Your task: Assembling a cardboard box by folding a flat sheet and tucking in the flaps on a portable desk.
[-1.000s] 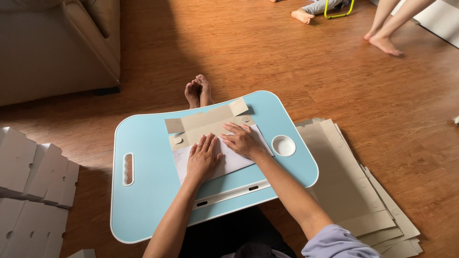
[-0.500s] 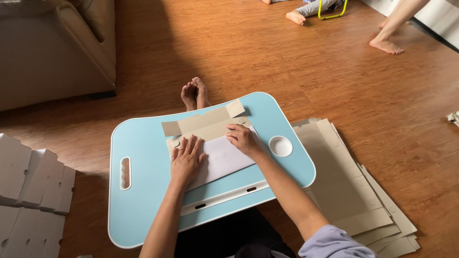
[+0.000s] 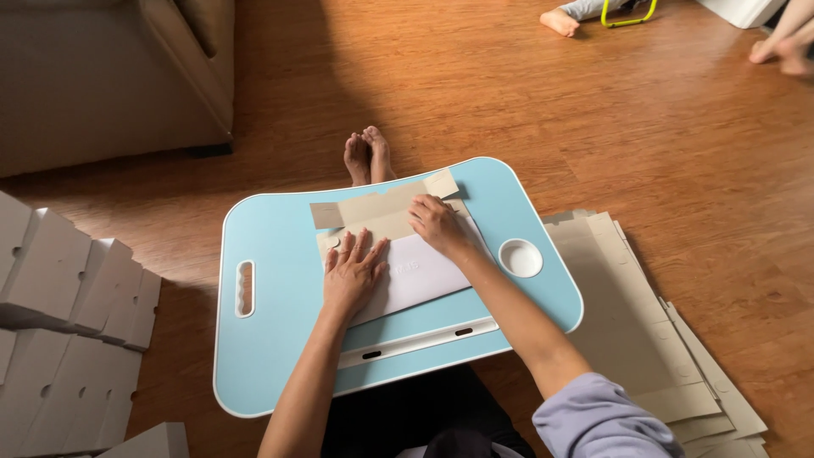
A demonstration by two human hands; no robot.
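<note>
Two hands, shifted slightly up the flat cardboard box blank (image 3: 386, 246) since earlier; blank lies on light-blue lap tray (image 3: 271, 339). Left hand (image 3: 352, 273): fingers spread, pressing flat. Right hand (image 3: 437, 225): loosely curled, pressing the fold, grasping nothing.

We sit on wood floor (image 3: 526, 110), blue lap tray (image 3: 271, 356) over legs. Flat cardboard sheet (image 3: 398, 246) lies on tray centre, brown flap at far edge, white face nearer us. Our left hand (image 3: 352, 273) presses flat on sheet, fingers spread. Our right hand (image 3: 437, 225) presses sheet's far right part. Round cup recess (image 3: 521, 257) at tray right. Cardboard stack (image 3: 627, 314) right of tray; folded white boxes (image 3: 68, 322) left of tray. Our feet (image 3: 366, 157) beyond tray.
</note>
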